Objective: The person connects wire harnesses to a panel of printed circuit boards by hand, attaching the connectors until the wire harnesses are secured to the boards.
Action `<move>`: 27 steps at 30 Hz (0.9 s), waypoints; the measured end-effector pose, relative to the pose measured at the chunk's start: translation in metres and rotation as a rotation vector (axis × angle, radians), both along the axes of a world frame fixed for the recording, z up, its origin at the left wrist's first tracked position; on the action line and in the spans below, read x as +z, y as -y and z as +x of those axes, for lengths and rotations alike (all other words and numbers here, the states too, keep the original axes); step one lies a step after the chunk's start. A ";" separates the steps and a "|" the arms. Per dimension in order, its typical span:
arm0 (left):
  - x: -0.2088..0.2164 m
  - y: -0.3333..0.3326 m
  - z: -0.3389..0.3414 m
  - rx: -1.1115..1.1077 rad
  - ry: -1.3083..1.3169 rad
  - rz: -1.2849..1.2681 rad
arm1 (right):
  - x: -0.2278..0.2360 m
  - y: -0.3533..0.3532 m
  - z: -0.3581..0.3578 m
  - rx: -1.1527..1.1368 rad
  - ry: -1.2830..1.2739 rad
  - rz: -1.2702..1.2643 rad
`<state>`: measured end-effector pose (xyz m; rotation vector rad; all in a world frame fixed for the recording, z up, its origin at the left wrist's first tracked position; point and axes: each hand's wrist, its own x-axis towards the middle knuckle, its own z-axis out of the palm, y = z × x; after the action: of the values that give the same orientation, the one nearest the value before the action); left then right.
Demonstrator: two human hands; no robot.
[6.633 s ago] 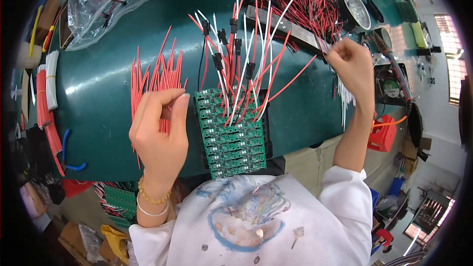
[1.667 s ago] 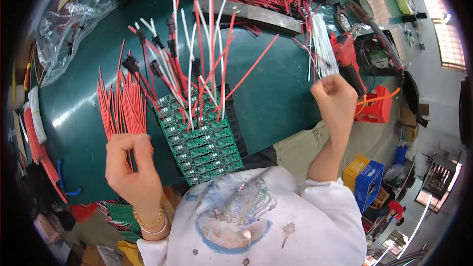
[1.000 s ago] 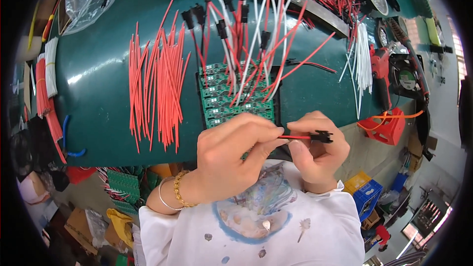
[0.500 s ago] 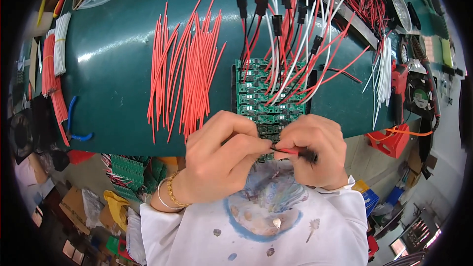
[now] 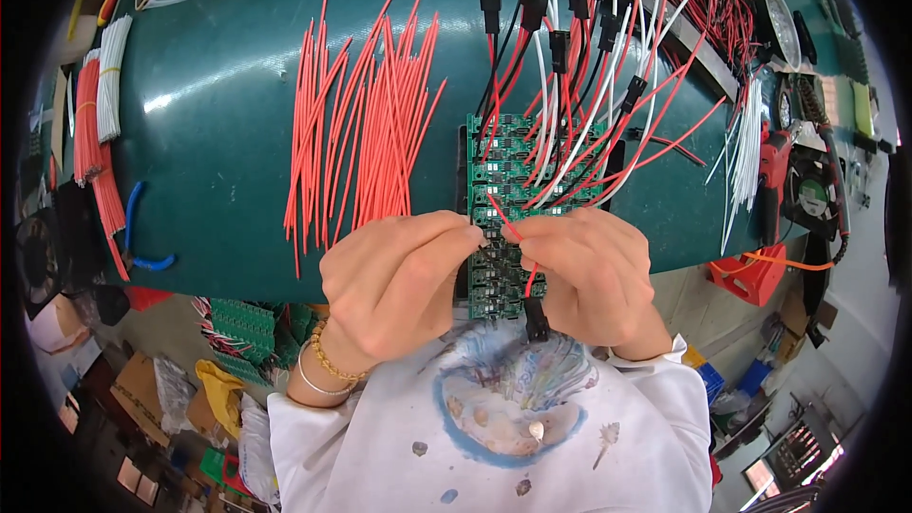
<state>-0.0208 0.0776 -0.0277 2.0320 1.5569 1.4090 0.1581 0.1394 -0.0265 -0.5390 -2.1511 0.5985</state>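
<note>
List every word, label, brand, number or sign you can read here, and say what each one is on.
No text is clear enough to quote.
Green circuit boards: any markings are too small to read.
Black fan: its green centre is too small and blurred to read.
Black connector below the right hand: no legible marking.
White shirt: a coloured picture with shells, no legible words.

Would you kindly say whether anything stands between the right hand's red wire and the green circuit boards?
Nothing visible does: the red wire, pinched in the right hand, shows its free end against the green circuit boards; whether it touches is unclear.
</note>
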 end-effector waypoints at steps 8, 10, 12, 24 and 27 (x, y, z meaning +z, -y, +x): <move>0.001 -0.001 0.000 0.003 0.024 -0.036 | 0.002 -0.004 -0.002 0.020 0.006 -0.046; 0.001 -0.001 0.001 0.006 0.045 -0.044 | 0.002 -0.004 -0.002 0.023 -0.008 -0.083; 0.002 -0.002 0.001 0.008 0.043 -0.049 | 0.002 -0.005 -0.003 0.026 -0.023 -0.083; 0.004 -0.003 0.004 0.012 0.070 -0.066 | 0.003 -0.006 -0.005 0.017 -0.043 -0.080; 0.007 -0.006 0.008 0.029 0.102 -0.080 | 0.005 -0.007 -0.006 -0.013 -0.047 -0.092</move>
<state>-0.0125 0.0840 -0.0208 1.8692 1.5799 1.4133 0.1517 0.1463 -0.0216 -0.5829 -2.0823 0.6992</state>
